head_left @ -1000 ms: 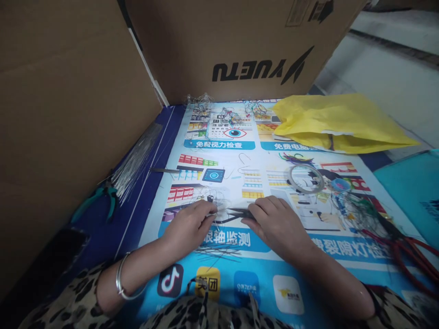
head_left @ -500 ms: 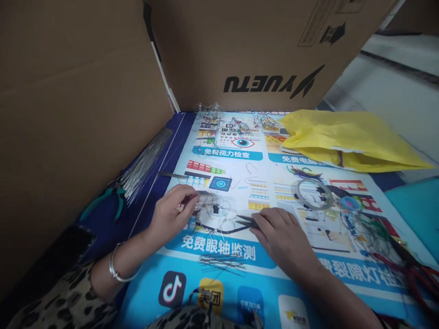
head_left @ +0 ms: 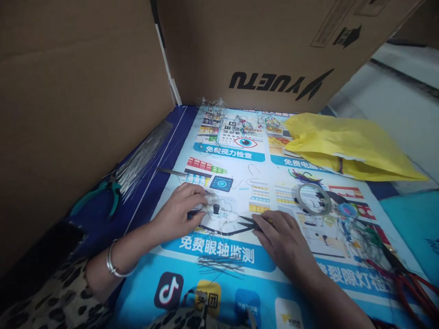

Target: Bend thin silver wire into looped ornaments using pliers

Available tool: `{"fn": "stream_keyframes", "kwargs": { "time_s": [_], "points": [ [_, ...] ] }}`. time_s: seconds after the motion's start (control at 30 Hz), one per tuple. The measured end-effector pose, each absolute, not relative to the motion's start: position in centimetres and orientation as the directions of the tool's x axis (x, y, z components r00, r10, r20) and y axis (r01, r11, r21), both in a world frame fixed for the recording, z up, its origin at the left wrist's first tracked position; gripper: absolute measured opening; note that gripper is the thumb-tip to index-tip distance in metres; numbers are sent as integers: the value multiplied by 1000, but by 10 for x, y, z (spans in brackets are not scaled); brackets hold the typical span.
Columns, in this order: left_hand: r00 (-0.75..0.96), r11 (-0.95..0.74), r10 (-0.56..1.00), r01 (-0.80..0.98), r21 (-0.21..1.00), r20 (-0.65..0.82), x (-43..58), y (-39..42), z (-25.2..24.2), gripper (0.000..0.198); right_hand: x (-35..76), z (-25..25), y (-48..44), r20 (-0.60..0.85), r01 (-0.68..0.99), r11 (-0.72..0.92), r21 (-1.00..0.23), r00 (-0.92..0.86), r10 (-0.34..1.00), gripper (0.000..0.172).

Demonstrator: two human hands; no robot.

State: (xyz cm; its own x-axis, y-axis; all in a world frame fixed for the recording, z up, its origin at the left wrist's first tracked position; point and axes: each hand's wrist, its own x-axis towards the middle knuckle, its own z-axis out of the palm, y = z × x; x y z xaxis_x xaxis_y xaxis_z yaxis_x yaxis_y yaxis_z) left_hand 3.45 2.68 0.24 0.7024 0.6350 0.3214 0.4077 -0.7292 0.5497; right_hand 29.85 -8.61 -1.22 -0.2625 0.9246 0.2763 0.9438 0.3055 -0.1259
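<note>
My left hand [head_left: 183, 211] is closed, thumb and fingers pinching the left edge of a thin bent-wire piece [head_left: 226, 218]. A small black part [head_left: 216, 209] sits in the middle of its loops, with tiny pale beads along the lower side. From the right, my right hand [head_left: 279, 233] grips dark pointed needle-nose pliers [head_left: 247, 222]. Their jaws are parted, with the tips close to the wire's right side; whether they touch it I cannot tell. Below both hands lies a loose bunch of short cut wires [head_left: 221, 264].
Straight wires [head_left: 142, 160] and teal-handled pliers [head_left: 115, 196] lie at left by a cardboard wall [head_left: 274, 45]. Right are a tape roll [head_left: 313, 199], tangled wires [head_left: 363, 235], red-handled scissors [head_left: 408, 283] and a yellow bag [head_left: 346, 144]. More wire shapes [head_left: 212, 107] lie at the back.
My left hand has moved right, onto the wire piece's left edge. The pliers in my right hand stay beside its right side, jaws parted. The camera view has shifted slightly.
</note>
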Motion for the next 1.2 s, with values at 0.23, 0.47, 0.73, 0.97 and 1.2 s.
{"fn": "stream_keyframes", "kwargs": {
  "time_s": [0.23, 0.47, 0.73, 0.97, 1.2],
  "points": [
    [818, -793, 550, 449, 413, 168, 37, 22, 12, 17, 298, -14, -85, 279, 946, 297, -129, -253, 926, 25],
    [853, -829, 511, 456, 325, 107, 33, 23, 12, 28, 297, -7, -83, 287, 944, 321, -71, -289, 913, 28],
    [767, -740, 610, 464, 486, 196, 29, 27, -1, 32, 303, 16, -51, 141, 909, 409, 82, -417, 898, 13],
    [711, -635, 680, 450, 629, 178, 31, 31, 0, 31, 275, 30, 7, -40, 717, 588, 375, -621, 783, 15],
    [713, -614, 679, 420, 669, 176, 30, 35, 1, 28, 263, 30, 35, -171, 625, 692, 361, -686, 708, 10]
  ]
}}
